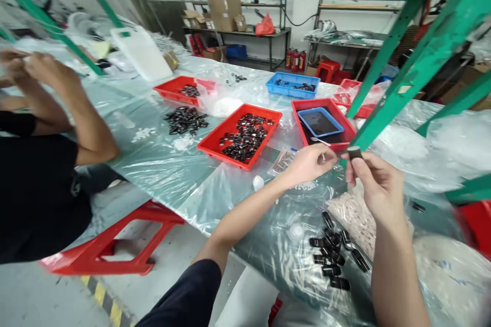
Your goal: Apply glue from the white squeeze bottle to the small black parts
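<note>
Right-hand grip (381, 184) holds a black piece (355, 153) at its tip.

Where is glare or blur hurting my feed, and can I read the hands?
Head view: glare streaks the plastic sheet; head view: the bag at lower right and the co-worker's hands at far left are blurred; head view: the dark piece in the right hand reads clearer, but whether the left hand holds anything is unclear.

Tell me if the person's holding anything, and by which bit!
The right grip holds a small black piece by its lower part, upper end showing. Whether the left grip pinches anything can't be told.
</note>
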Demonstrator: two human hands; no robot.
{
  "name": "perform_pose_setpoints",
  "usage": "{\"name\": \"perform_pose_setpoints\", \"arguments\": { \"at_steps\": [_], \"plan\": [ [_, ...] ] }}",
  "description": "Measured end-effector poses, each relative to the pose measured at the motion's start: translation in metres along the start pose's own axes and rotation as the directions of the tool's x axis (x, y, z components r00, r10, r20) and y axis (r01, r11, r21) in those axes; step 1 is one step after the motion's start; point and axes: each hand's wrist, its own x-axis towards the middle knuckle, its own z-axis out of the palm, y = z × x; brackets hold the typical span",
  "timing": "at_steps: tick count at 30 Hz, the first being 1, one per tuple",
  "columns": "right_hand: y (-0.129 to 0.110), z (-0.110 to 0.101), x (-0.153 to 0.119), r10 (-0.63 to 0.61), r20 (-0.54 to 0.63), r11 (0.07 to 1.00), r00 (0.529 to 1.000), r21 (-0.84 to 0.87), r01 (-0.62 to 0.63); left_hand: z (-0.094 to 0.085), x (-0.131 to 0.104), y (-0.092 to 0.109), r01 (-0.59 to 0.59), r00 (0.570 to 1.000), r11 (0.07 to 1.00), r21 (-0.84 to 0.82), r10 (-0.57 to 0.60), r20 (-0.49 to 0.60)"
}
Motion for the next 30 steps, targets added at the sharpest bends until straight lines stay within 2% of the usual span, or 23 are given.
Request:
{"name": "perform_pose_setpoints", "arguments": {
  "at_steps": [1, 2, 3, 4, 6, 9, 13, 20, 26, 30],
  "plan": [
    [0.002, 0.001, 0.000, 0.004, 0.001, 1.000, 1.000, -0.004, -0.004, -0.010, 0.000, 0.003, -0.023, 0.992, 0.983, -0.181, 0.000, -0.129],
    [0.004, 0.002, 0.000, 0.007, 0.003, 1.000, 1.000, -0.013, -0.007, -0.018, -0.002, 0.006, -0.074, 0.969, 0.925, -0.372, -0.021, -0.246],
    [0.007, 0.005, -0.001, 0.009, 0.008, 1.000, 1.000, -0.028, -0.009, -0.026, -0.004, 0.009, -0.139, 0.943, 0.832, -0.536, -0.054, -0.329],
    [0.010, 0.007, -0.001, 0.007, 0.017, 0.999, 1.000, -0.048, -0.007, -0.032, -0.007, 0.012, -0.193, 0.928, 0.732, -0.653, -0.080, -0.364],
    [0.015, 0.013, -0.003, 0.000, 0.042, 0.996, 0.999, -0.092, 0.004, -0.039, -0.015, 0.017, -0.224, 0.940, 0.609, -0.761, -0.072, -0.334],
    [0.021, 0.019, -0.007, -0.011, 0.045, 0.989, 0.999, -0.148, 0.018, -0.039, -0.021, 0.023, -0.206, 0.967, 0.546, -0.812, -0.013, -0.254],
    [0.027, 0.018, -0.009, -0.024, -0.015, 0.983, 1.000, -0.185, 0.021, -0.034, -0.019, 0.022, -0.211, 0.971, 0.509, -0.835, 0.010, -0.240],
    [0.028, 0.018, -0.006, -0.072, -0.017, 0.975, 0.997, -0.214, 0.067, -0.038, -0.022, 0.021, -0.209, 0.971, 0.562, -0.801, 0.025, -0.236],
    [0.018, 0.025, -0.005, -0.141, 0.001, 0.956, 0.990, -0.258, 0.137, -0.044, -0.025, 0.025, -0.131, 0.981, 0.597, -0.792, -0.035, -0.189],
    [0.015, 0.025, -0.005, -0.155, 0.025, 0.953, 0.988, -0.261, 0.156, -0.045, -0.023, 0.025, -0.111, 0.976, 0.624, -0.773, -0.077, -0.203]
  ]
}}
